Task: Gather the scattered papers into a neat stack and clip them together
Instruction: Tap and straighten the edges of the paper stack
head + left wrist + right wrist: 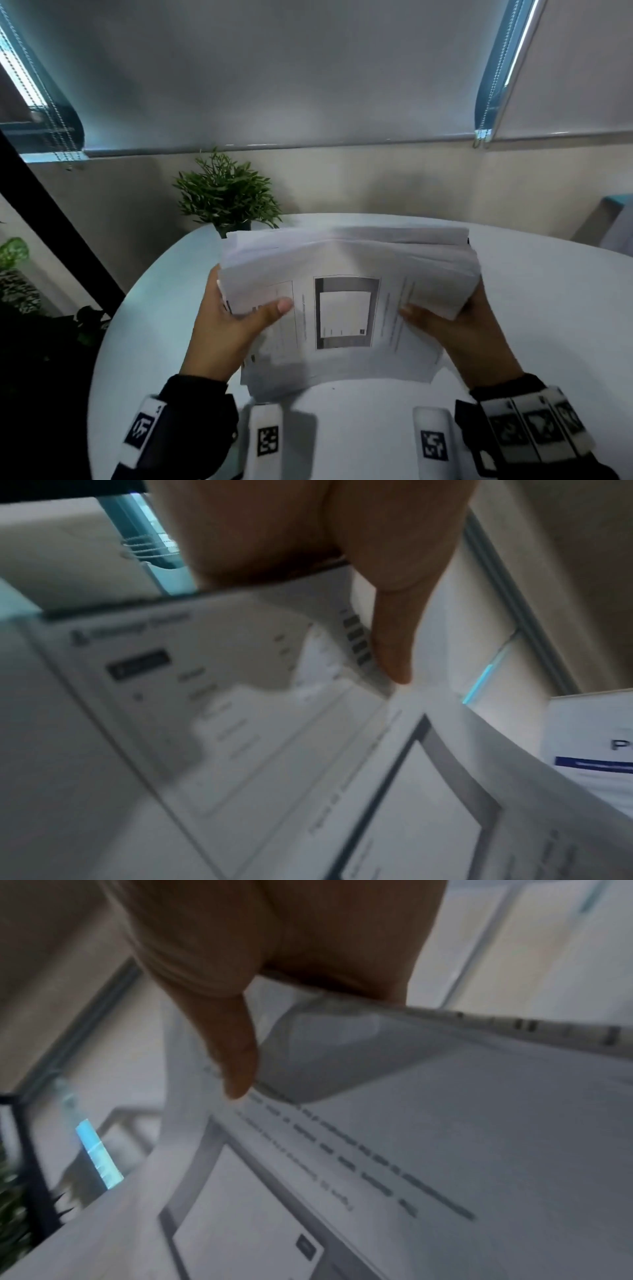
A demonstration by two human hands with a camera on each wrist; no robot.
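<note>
A thick stack of white printed papers (346,308) is held above the round white table (531,342), its top sheet showing a grey-framed picture and lines of text. My left hand (233,325) grips the stack's left edge, thumb on top, fingers hidden underneath. On the opposite edge my right hand (455,325) grips the same way. The sheets are uneven, with far edges fanned and bowed. In the left wrist view the thumb (394,647) presses the papers (257,723). The right wrist view shows the thumb (236,1066) on the papers (411,1150). No clip is visible.
A small potted green plant (226,195) stands at the table's far left edge, just behind the stack. More foliage (13,270) sits off the table at the left. A wall with lowered blinds runs behind. Bare tabletop (356,428) lies near me.
</note>
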